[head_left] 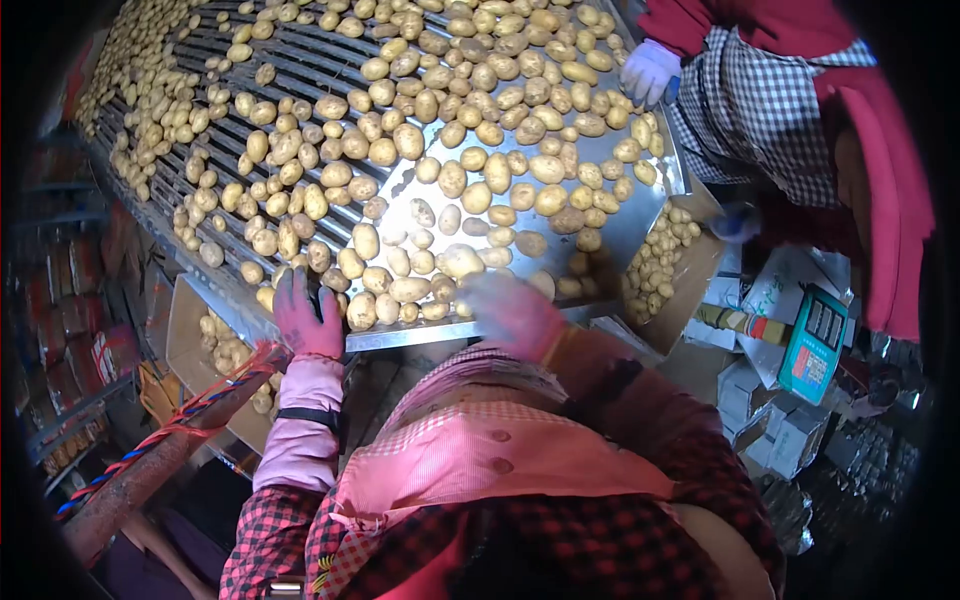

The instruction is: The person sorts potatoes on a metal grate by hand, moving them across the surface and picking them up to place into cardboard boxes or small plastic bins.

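Note:
Potatoes point(497, 172) lie spread over a slatted sorting table point(215, 112) with a smooth metal plate at its near end. My left hand point(307, 315), in a pink and dark glove, rests at the table's near left edge beside several potatoes, its fingers stretched out and thumb apart. Over the near lip point(425, 333) of the plate is my right hand point(512, 312), also gloved in pink. It is smeared by motion, close to a potato point(461, 261) at its fingertips; what its fingers hold, if anything, I cannot tell.
A box of potatoes point(655, 265) stands at the plate's right, another box point(190, 335) below left. A co-worker's gloved hand point(650, 72) rests by the far right edge. A teal scale display point(815, 345) stands right; a pole point(165, 460) wrapped in cords slants at left.

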